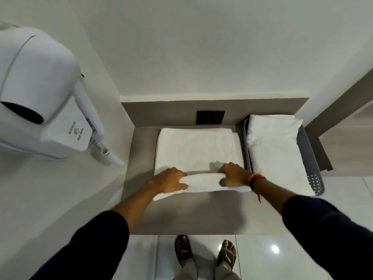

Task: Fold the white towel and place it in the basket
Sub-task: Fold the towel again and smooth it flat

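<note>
The white towel [196, 149] lies flat on the grey counter [181, 215], its near edge raised and curled over. My left hand [169, 181] grips that near edge on the left. On the right, my right hand [235, 174], with a red thread band on the wrist, grips the same edge. Between the two hands the edge forms a thick roll. A grey perforated basket [313, 174] stands just right of the towel. A folded white towel [276, 152] fills it.
A white wall-mounted hair dryer [40, 93] with a coiled cord hangs on the left wall. A black socket plate [210, 117] sits on the grey back panel behind the towel. My feet in dark sandals [205, 253] stand on glossy floor tiles below the counter edge.
</note>
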